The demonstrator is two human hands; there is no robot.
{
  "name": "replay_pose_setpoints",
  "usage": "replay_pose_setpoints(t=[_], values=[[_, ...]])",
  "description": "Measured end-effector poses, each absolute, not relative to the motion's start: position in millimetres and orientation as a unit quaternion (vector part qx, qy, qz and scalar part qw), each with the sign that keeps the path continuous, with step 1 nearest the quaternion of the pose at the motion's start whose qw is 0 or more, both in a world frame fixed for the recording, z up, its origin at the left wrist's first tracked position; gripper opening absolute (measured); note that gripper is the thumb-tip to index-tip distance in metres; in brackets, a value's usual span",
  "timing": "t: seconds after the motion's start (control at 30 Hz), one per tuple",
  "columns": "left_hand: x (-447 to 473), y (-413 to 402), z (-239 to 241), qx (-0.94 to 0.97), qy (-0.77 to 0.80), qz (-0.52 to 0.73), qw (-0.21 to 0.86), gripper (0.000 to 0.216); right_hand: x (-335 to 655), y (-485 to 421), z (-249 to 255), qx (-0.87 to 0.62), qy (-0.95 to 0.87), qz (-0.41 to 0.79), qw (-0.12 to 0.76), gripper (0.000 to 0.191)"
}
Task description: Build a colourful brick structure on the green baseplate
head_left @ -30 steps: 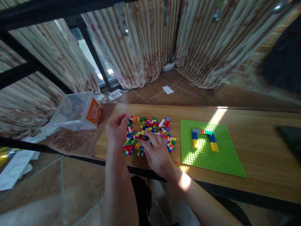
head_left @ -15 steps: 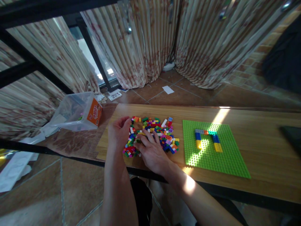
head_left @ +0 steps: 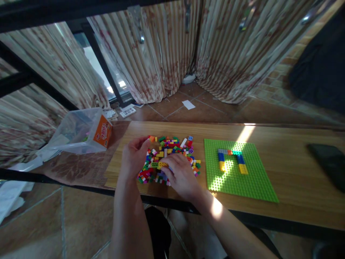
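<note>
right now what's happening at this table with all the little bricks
A person sits at a wooden table with both bare hands in a pile of small coloured bricks. The right hand appears to pinch a yellow brick over the pile. The left hand rests curled at the pile's left edge. To the right lies a green baseplate with a partial outline of bricks pressed on. A clear tub sits off to the left.

Left hand [head_left: 133, 158] curls loosely; right hand [head_left: 182, 176] lies palm-down, fingers bent.
</note>
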State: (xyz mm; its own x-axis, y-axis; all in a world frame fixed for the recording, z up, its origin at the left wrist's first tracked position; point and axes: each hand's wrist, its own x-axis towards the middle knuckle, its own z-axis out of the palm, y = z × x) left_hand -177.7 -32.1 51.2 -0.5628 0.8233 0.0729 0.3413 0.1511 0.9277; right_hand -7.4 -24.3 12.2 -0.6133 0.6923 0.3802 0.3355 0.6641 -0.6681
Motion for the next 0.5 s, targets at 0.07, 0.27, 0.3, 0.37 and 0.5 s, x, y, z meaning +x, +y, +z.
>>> replay_pose_setpoints(t=[0.07, 0.27, 0.3, 0.37, 0.5], values=[[-170.4, -33.3, 55.9, 0.432, 0.679, 0.515, 0.294, 0.036, 3.4, -24.9, 16.2, -0.311, -0.815, 0.338, 0.353, 0.019], [-140.5, -32.5, 63.6, 0.567, 0.553, 0.429, 0.435, 0.028, 29.5, -28.7, 14.8, -0.349, -0.637, 0.552, 0.41, 0.02], [-134.4, -31.2, 63.6, 0.583, 0.538, 0.41, 0.45, 0.027, 33.3, -27.6, 14.4, -0.356, -0.61, 0.569, 0.421, 0.019], [-121.4, -28.1, 62.9, 0.603, 0.52, 0.379, 0.471, 0.026, 41.2, -24.3, 14.3, -0.371, -0.562, 0.592, 0.443, 0.019], [-95.3, -21.8, 56.9, 0.597, 0.51, 0.377, 0.492, 0.025, 58.4, -17.1, 15.6, -0.397, -0.512, 0.611, 0.455, 0.024]])
